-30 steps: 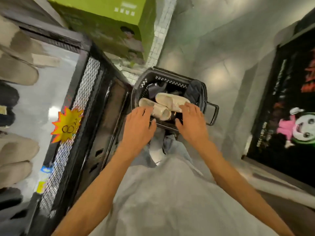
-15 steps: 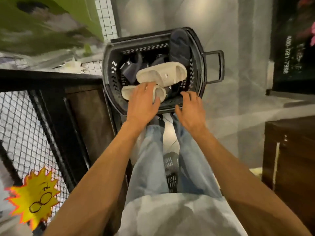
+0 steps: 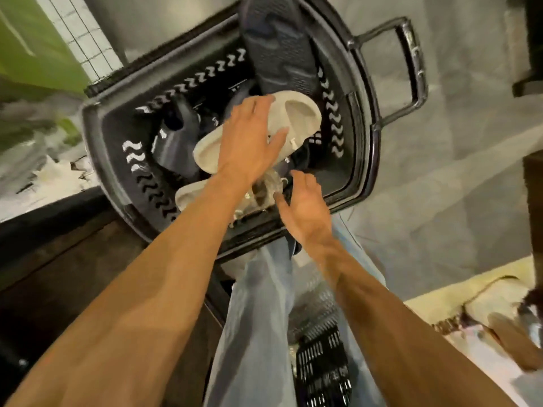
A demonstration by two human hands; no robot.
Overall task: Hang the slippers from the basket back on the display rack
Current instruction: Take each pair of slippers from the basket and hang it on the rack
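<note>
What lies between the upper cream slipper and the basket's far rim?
A dark slipper, running from the cream slipper up and over the basket rim; the head view shows it.

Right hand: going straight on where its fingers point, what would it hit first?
Probably the cream slipper under the left hand, just ahead of the right hand in the basket, though depth is unclear.
</note>
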